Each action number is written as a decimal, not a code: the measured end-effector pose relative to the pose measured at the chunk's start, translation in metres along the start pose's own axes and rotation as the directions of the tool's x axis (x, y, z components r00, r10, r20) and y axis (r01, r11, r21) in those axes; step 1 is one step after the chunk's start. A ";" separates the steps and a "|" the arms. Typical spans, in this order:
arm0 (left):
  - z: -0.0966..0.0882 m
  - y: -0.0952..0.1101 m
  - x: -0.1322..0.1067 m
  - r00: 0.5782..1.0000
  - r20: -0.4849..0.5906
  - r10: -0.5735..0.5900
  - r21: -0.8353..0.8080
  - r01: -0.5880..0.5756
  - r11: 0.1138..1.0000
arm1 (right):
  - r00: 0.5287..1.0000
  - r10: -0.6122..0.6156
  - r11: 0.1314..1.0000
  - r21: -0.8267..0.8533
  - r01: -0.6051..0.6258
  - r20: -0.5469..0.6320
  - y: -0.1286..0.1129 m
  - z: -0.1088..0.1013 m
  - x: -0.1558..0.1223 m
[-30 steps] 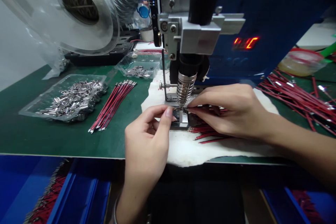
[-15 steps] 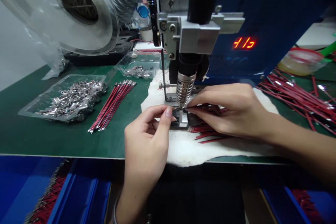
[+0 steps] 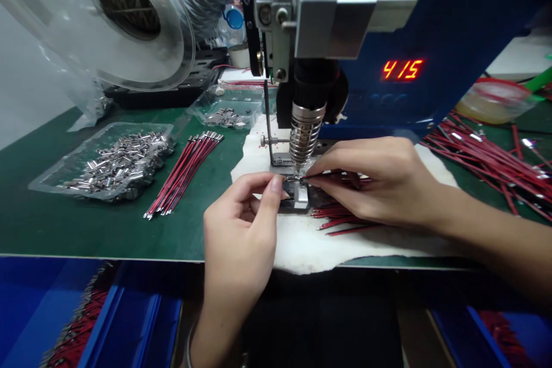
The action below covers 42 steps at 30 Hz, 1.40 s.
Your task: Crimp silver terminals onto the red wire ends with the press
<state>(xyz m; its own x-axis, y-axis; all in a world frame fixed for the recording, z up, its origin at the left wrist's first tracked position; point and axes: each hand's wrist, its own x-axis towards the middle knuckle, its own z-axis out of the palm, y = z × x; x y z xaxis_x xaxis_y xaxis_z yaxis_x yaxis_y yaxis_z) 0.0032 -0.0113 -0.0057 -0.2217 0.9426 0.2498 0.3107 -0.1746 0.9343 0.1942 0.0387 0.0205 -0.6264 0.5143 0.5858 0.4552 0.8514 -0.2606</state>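
Bright light falls on the green bench (image 3: pixel 107 224), glare flares off the clear reel (image 3: pixel 129 17), edges bow wide, and the lower foreground sits dark and soft.

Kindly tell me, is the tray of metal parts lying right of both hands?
No, the tray lies on the green mat, left of the left hand.

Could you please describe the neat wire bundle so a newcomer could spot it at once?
From the blue machine with red digits, look left of its ribbed metal nozzle onto the green mat. The bundle lies between the clear tray of silver parts and the white cloth. Unlike the loose wires scattered at the right, its red and black wires lie tight together in one slanted sheaf.
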 end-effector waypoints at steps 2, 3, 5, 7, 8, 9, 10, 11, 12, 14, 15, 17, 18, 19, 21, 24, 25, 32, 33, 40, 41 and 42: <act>0.000 0.001 0.000 1.000 -0.007 0.006 -0.011 -0.006 1.000 | 1.000 0.005 1.000 -0.004 -0.005 -0.003 0.000 0.000 0.000; -0.001 0.001 -0.001 1.000 -0.010 0.007 -0.015 -0.007 1.000 | 1.000 0.006 1.000 -0.005 -0.006 -0.004 0.000 0.000 0.000; -0.001 0.002 -0.001 1.000 -0.011 0.005 -0.016 -0.005 1.000 | 1.000 0.008 1.000 -0.004 -0.008 -0.004 0.000 0.000 0.000; -0.002 0.003 -0.001 1.000 -0.001 -0.006 -0.005 0.006 1.000 | 1.000 0.007 1.000 0.002 -0.007 -0.006 -0.001 0.000 0.000; -0.002 0.004 -0.001 1.000 0.004 -0.010 0.002 0.010 1.000 | 1.000 0.005 1.000 0.006 -0.005 -0.009 -0.001 0.000 0.000; -0.002 0.004 -0.001 1.000 0.011 -0.011 0.011 0.011 1.000 | 1.000 0.004 1.000 0.008 -0.004 -0.011 0.000 0.000 0.000; -0.002 0.004 -0.001 1.000 0.014 -0.011 0.017 0.011 1.000 | 1.000 0.004 1.000 0.006 -0.004 -0.013 0.000 0.000 0.000; -0.002 0.004 -0.001 1.000 0.017 -0.009 0.021 0.009 1.000 | 1.000 0.003 1.000 0.004 -0.003 -0.012 0.000 -0.001 0.000; -0.002 0.004 -0.001 1.000 0.017 -0.008 0.023 0.007 1.000 | 1.000 0.003 1.000 0.002 -0.003 -0.010 0.000 -0.001 0.000; -0.002 0.004 -0.001 1.000 0.020 -0.008 0.026 0.007 1.000 | 1.000 0.004 1.000 -0.001 -0.004 -0.005 0.000 -0.001 0.000; -0.003 0.004 -0.001 1.000 0.022 -0.010 0.031 0.010 0.999 | 1.000 0.001 1.000 0.001 -0.001 -0.002 0.000 -0.001 0.000; -0.003 0.004 -0.001 1.000 0.025 -0.014 0.036 0.013 0.999 | 1.000 -0.003 1.000 0.004 0.003 -0.002 0.000 -0.001 0.000; -0.003 0.004 -0.001 1.000 0.026 -0.014 0.037 0.013 0.999 | 1.000 -0.004 1.000 0.005 0.004 -0.004 0.000 -0.001 0.001; -0.003 0.005 -0.001 1.000 0.027 -0.014 0.037 0.013 0.999 | 1.000 -0.003 1.000 0.005 0.003 -0.006 0.000 -0.001 0.001; -0.003 0.005 -0.001 1.000 0.029 -0.011 0.036 0.010 0.999 | 1.000 0.002 1.000 -0.002 -0.002 -0.016 0.000 -0.001 0.001; -0.004 0.005 -0.001 1.000 0.025 -0.012 0.037 0.011 0.999 | 0.999 -0.003 1.000 -0.020 0.002 -0.034 0.000 -0.001 0.000; -0.004 0.005 -0.001 1.000 0.023 -0.013 0.037 0.012 0.999 | 0.999 -0.008 1.000 -0.024 0.007 -0.037 0.000 -0.001 0.000; -0.002 0.007 -0.002 1.000 0.006 -0.028 0.005 0.028 1.000 | 0.994 -0.110 0.994 0.012 0.110 -0.025 -0.003 -0.005 0.001; -0.002 0.008 -0.002 0.999 0.002 -0.033 0.004 0.033 0.999 | 0.990 -0.141 0.990 0.019 0.141 -0.024 -0.004 -0.005 0.000; -0.002 0.007 -0.001 0.998 0.005 -0.057 -0.061 0.057 0.996 | 0.963 -0.262 0.963 0.039 0.265 -0.060 -0.003 -0.004 -0.007; -0.002 0.006 -0.001 0.998 0.013 -0.055 -0.074 0.056 0.996 | 0.961 -0.268 0.962 0.044 0.271 -0.061 -0.003 -0.004 -0.007; -0.002 0.005 -0.001 0.998 0.021 -0.051 -0.089 0.052 0.995 | 0.960 -0.274 0.960 0.049 0.277 -0.061 -0.004 -0.004 -0.008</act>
<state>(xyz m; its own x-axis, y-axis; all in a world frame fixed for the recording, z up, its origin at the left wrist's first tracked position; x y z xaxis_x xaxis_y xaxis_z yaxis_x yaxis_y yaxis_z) 0.0031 -0.0134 -0.0009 -0.2178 0.9559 0.1968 0.2154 -0.1496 0.9650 0.2000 0.0312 0.0203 -0.6871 0.2540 0.6807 0.2326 0.9645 -0.1252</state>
